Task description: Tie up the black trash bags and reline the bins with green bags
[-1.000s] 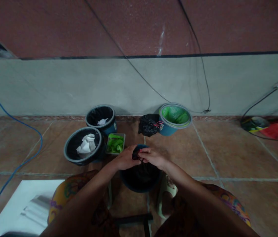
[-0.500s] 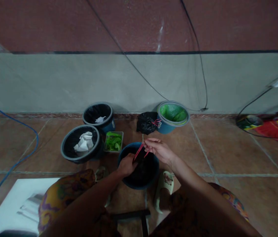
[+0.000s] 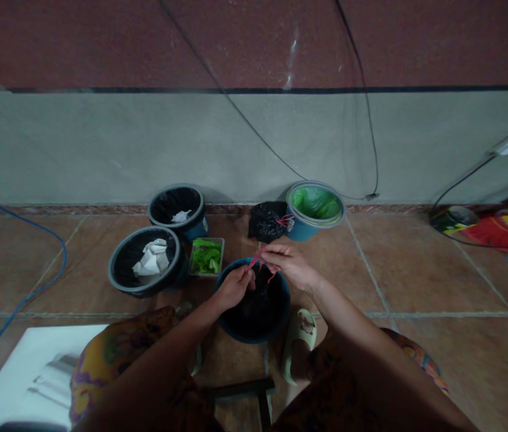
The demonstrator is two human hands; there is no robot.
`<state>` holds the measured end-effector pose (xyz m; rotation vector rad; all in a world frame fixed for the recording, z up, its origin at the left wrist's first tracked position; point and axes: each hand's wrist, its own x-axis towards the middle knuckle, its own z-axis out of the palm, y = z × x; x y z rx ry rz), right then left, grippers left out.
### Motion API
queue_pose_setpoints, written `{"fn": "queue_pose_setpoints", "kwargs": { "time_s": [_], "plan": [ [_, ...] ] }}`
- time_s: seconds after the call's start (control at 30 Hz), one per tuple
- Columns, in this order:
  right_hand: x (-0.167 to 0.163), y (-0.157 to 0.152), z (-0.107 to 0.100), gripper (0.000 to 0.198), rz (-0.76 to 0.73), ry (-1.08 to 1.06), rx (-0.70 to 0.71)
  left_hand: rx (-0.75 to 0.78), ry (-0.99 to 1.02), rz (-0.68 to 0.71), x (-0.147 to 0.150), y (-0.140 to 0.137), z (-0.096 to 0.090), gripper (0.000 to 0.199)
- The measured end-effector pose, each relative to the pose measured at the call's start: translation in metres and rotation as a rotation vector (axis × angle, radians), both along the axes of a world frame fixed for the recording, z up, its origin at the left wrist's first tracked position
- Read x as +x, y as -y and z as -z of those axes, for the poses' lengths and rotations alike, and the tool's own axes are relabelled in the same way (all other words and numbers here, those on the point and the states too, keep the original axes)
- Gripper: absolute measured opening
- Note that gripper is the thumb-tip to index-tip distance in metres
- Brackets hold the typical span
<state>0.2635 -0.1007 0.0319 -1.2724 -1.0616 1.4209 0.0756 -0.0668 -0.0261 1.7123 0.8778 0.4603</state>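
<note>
"What's around?"
"A clear plastic tray (image 3: 223, 258) of green leaves (image 3: 206, 257) left of the round blue plastic bin (image 3: 254, 340), a knotted black plastic bag (image 3: 265, 222) beyond it."
"And the grip?"
"The left hand (image 3: 233, 289), hiding part of the bin's rim, and right hand (image 3: 292, 266) both pinch a thin pink string-like tie (image 3: 256, 258) above its dark opening."

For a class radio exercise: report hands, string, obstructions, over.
Left hand, right hand: both gripping red string. String above blue bin. Green leaves beside bin, not obstructing.
</note>
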Motion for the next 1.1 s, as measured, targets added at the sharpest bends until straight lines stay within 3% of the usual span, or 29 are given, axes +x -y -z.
{"fn": "queue_pose_setpoints", "kwargs": {
  "time_s": [0.17,0.23,0.33,0.47,0.53,0.63,0.87,1.0,1.1],
  "plan": [
    [0.025,0.002,0.015,0.028,0.025,0.772,-0.021,-0.315,0.145,-0.435,0.002,-0.006,0.009,0.035],
    [0.031,0.006,0.019,0.031,-0.067,0.929,-0.057,-0.39,0.182,-0.509,0.003,-0.008,0.009,0.033],
    [0.032,0.013,0.025,0.027,-0.235,0.985,-0.116,-0.423,0.159,-0.527,0.003,-0.011,0.009,0.032],
    [0.022,0.015,0.024,0.029,-0.353,0.933,-0.129,-0.422,0.101,-0.505,0.003,-0.013,0.012,0.032],
    [0.013,0.012,0.017,0.02,-0.384,0.756,-0.035,-0.393,0.075,-0.488,0.005,-0.012,0.01,0.031],
    [0.001,0.006,0.007,0.032,-0.358,0.511,0.062,-0.346,0.066,-0.419,0.007,-0.011,0.004,0.03],
    [-0.01,0.002,0.001,0.034,-0.401,0.505,0.115,-0.353,0.029,-0.273,0.008,-0.013,-0.004,0.01],
    [-0.011,0.002,-0.007,0.032,-0.43,0.614,0.102,-0.359,0.095,-0.049,0.006,-0.013,-0.004,0.043],
    [-0.015,0.003,-0.014,0.034,-0.468,0.584,0.142,-0.256,0.088,0.152,0.006,-0.009,-0.004,0.034]
  ]
}}
